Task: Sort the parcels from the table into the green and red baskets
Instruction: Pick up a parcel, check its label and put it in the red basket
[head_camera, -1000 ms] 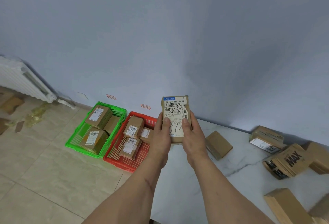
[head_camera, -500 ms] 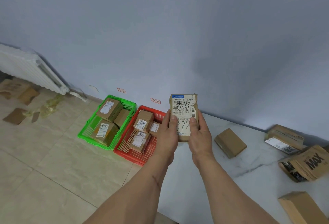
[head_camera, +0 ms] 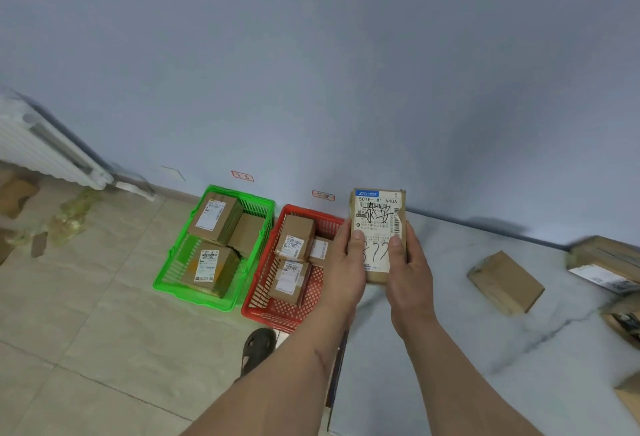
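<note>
Now: flat cardboard parcel [head_camera: 378,224] held upright above near edge of marble-look table [head_camera: 450,349], white printed label facing camera, black handwriting across it. Left hand [head_camera: 346,262] grips left edge, thumb on label; right hand [head_camera: 408,273] grips right edge, thumb on label. Green plastic lattice basket [head_camera: 173,276] on tiled floor, brown boxes inside. Red lattice basket [head_camera: 277,311] just beside it, labelled boxes inside. Plain brown box [head_camera: 505,281] on table.
</note>
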